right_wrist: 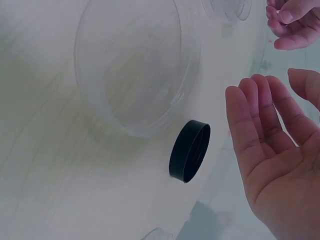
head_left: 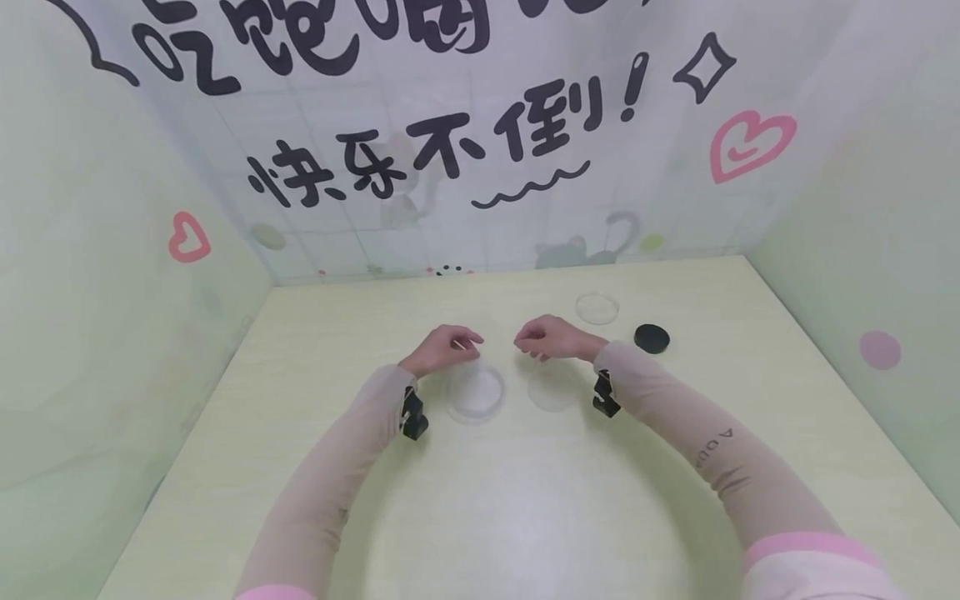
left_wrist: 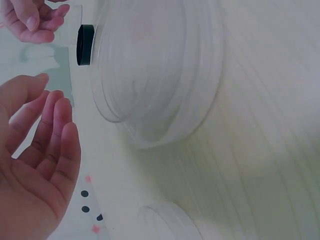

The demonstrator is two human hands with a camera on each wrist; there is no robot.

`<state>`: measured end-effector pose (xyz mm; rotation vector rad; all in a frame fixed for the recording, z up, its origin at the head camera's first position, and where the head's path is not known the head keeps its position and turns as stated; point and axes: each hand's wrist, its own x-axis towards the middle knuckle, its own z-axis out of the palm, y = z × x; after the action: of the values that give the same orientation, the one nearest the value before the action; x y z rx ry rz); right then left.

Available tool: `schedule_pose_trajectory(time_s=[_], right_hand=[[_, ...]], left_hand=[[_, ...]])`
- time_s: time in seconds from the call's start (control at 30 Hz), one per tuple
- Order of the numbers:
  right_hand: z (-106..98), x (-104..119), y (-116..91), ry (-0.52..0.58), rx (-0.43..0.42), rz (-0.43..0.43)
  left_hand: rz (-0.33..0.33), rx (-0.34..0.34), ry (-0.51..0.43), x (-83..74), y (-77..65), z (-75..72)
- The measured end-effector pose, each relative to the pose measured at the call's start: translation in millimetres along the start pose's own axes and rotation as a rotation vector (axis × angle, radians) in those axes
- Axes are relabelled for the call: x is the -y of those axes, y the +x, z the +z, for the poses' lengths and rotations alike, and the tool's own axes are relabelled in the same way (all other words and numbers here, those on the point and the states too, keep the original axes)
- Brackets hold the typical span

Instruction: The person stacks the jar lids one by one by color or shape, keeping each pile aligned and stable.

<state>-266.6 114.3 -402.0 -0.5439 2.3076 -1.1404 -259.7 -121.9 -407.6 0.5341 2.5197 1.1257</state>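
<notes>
My left hand [head_left: 444, 348] hovers just behind a stack of clear round dishes [head_left: 477, 396], its fingers loosely bent. Nothing lies between the thumb and fingers of that left hand [left_wrist: 42, 160] in the left wrist view. Across a small gap, my right hand [head_left: 557, 337] is held over the back of a single clear round dish [head_left: 553, 396]. In the right wrist view the right hand [right_wrist: 280, 155] has a bare palm and relaxed fingers. A black round lid [head_left: 652, 338] lies to the right of that hand, and a clear round lid-like piece [head_left: 597, 308] lies behind it.
Everything stands on a pale wood-grain table [head_left: 480, 508]. A printed white curtain [head_left: 450, 225] closes off the back edge, with pale green side walls [head_left: 877, 250] left and right. Black wrist mounts [head_left: 414, 414] hang below both cuffs, close to the dishes.
</notes>
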Motion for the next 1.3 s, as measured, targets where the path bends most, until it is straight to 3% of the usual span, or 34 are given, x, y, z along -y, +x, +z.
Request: schedule_pose_trajectory(time_s=[0.4,0.8,1.3], right_hand=[[-23,-19,-16,-0.017,-0.074,-0.022],[-52,-34,-35,-0.021,-0.175,-0.011],[-82,-58,-46,0.016,-0.339,0.03]], left_hand=[[0.071,0.015,0.026,-28.5,24.7,20.2],[0.137,-0.034,0.026,-49.8,48.1,38.7],[0.104,-0.089,-0.03,-73.8,75.4,68.1]])
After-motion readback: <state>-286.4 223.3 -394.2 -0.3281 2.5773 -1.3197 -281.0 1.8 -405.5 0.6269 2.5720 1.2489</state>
